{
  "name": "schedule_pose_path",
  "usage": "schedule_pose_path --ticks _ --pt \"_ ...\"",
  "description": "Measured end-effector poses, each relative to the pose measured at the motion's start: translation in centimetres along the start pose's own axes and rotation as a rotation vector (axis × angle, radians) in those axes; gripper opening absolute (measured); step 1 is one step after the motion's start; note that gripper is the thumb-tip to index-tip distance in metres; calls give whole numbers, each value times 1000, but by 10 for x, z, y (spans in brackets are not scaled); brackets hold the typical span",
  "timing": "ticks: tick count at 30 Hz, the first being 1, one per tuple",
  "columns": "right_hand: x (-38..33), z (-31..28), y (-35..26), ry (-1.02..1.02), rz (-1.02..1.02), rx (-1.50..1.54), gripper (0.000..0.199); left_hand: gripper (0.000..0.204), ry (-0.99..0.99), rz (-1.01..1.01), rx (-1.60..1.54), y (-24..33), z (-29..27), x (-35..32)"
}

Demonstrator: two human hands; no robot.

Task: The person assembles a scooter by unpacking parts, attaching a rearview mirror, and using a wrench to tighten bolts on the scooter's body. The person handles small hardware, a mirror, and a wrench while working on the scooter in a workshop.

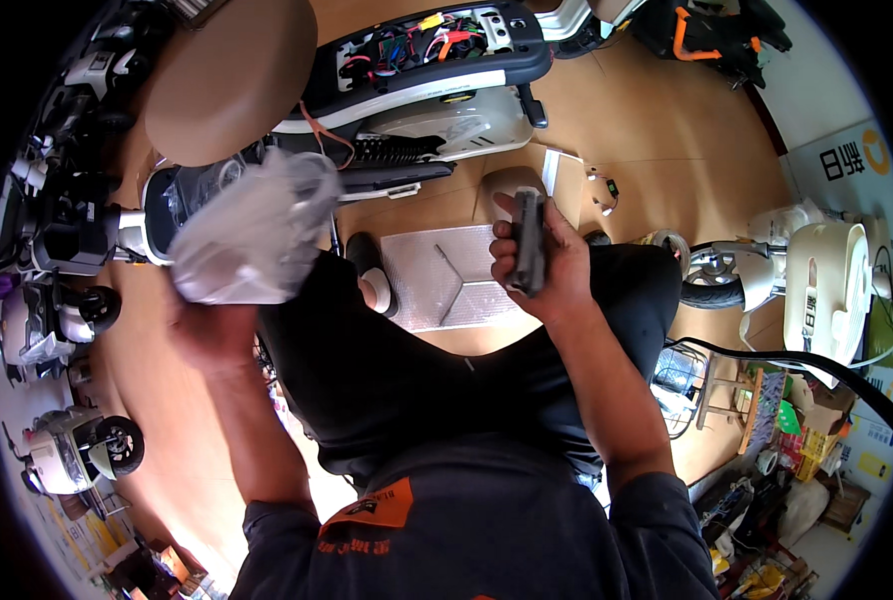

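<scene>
My left hand [215, 335], slightly blurred, is closed on the lower end of a crumpled clear plastic bag [262, 235]. The bag sticks up in front of the scooter's footboard. In my right hand [562, 262] is a dark grey, narrow oblong part [530, 243], gripped between thumb and fingers above my knee; its exact kind I cannot make out. Ahead of me an electric scooter [447, 130] stands with its brown seat [232, 80] tipped up. Its open seat compartment shows bundled coloured wires [427, 45].
Between my feet lies a silvery, bubble-textured sheet [417, 270] on the brown floor. A roll of tape [670, 243] sits by my right knee. Further right are a cream scooter body part [827, 290] and a wire basket [679, 385]. Several scooters [72, 450] line the left side.
</scene>
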State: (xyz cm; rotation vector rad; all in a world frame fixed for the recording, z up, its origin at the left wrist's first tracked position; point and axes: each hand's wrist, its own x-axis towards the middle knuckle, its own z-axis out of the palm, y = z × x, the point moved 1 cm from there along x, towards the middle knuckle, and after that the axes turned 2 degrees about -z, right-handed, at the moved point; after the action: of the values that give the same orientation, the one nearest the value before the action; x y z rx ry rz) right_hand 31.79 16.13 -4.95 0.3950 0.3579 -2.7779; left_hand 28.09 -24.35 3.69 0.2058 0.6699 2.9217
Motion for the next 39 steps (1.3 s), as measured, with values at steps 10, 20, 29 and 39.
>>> schedule_pose_path --ticks 10,20,29,39 --pt "0 17 8 -67 137 66 53 47 57 211 253 121 -8 -59" --pt "13 -17 19 314 226 -64 52 35 617 253 165 150 -227 -177" --pt "20 -21 40 432 271 -241 48 28 1050 343 9 130 -272 -177" --pt "24 -43 37 473 232 -411 36 26 1065 225 -36 60 -323 -82"
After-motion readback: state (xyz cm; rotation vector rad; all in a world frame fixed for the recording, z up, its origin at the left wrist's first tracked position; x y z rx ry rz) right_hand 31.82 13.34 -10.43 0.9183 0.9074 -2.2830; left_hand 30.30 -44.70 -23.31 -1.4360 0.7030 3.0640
